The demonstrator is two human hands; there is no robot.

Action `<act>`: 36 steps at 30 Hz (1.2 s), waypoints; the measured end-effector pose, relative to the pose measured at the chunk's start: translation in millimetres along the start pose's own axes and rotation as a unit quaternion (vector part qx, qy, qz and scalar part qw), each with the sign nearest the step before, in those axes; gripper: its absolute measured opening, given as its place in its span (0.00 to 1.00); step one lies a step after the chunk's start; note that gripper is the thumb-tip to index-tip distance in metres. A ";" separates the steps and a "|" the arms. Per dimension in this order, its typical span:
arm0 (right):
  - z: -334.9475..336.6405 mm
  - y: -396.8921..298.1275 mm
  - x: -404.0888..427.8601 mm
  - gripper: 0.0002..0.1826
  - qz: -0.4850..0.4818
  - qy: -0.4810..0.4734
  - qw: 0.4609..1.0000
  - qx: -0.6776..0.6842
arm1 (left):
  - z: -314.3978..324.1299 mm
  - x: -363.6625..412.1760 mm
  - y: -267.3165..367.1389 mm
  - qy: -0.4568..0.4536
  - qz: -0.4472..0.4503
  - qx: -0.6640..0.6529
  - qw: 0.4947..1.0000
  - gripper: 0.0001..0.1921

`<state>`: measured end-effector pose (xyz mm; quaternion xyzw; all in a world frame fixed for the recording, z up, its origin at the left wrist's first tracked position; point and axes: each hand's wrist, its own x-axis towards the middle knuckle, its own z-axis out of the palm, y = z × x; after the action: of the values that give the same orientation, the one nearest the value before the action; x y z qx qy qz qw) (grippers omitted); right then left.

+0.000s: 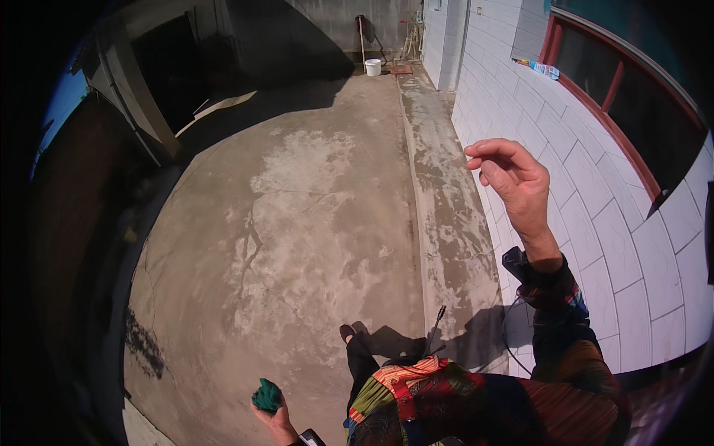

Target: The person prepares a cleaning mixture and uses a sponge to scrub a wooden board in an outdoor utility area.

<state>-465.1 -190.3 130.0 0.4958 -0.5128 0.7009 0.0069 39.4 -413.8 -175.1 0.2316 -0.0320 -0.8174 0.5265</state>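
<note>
At the bottom left, my left hand [273,419] is closed around a bunched dark green cloth [267,396]. My right hand [513,181] is raised at the right with its fingers curled and slightly apart, and no object shows in it. Behind that hand stands a wall of white tiles [599,245]. A dark device [516,263] with a cable sits at the right wrist, and another dark device [311,437] is at the left wrist.
A raised concrete ledge [446,223] runs along the tiled wall beside the concrete ground [312,234]. A red-framed window [616,86] is at the upper right, with a packet [544,69] on its sill. Far ahead are a white bucket [372,67] and a long-handled pole [362,44].
</note>
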 end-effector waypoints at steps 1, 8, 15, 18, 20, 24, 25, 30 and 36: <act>9.4 10.3 18.5 0.11 -0.027 -0.001 1.000 -0.011 | 1.2 38.2 4.8 -0.030 -0.038 -0.010 0.999 0.11; -3.9 127.5 94.4 0.10 0.218 0.067 0.962 -0.152 | 113.3 243.1 -44.9 0.087 -0.066 0.040 0.993 0.09; -49.1 252.3 113.2 0.09 0.398 0.100 0.896 -0.171 | 241.5 414.8 -135.6 0.021 -0.173 0.195 0.965 0.11; -74.6 310.8 134.3 0.08 0.425 0.163 0.874 -0.167 | 312.4 460.7 -201.3 0.060 -0.118 0.194 0.972 0.13; -97.3 362.1 148.4 0.08 0.427 0.167 0.875 -0.157 | 318.5 516.7 -222.4 0.037 -0.135 0.193 0.971 0.14; -145.0 453.3 209.4 0.09 0.451 0.165 0.860 -0.173 | 350.0 614.2 -270.3 0.044 -0.162 0.186 0.968 0.09; -149.4 470.2 223.0 0.10 0.466 0.164 0.849 -0.186 | 354.3 640.6 -272.4 0.042 -0.175 0.191 0.965 0.08; -173.1 545.7 330.9 0.10 0.445 0.114 0.868 -0.189 | 441.1 746.9 -318.0 0.050 -0.067 0.297 0.951 0.08; -193.6 656.3 411.0 0.09 0.464 0.056 0.857 -0.215 | 514.2 884.5 -372.9 0.016 0.033 0.310 0.950 0.10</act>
<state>-1147.3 -566.0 -45.3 0.1465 -0.8203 0.5213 -0.1840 -787.3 -1121.3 -132.7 0.3955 -0.2829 -0.7456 0.4556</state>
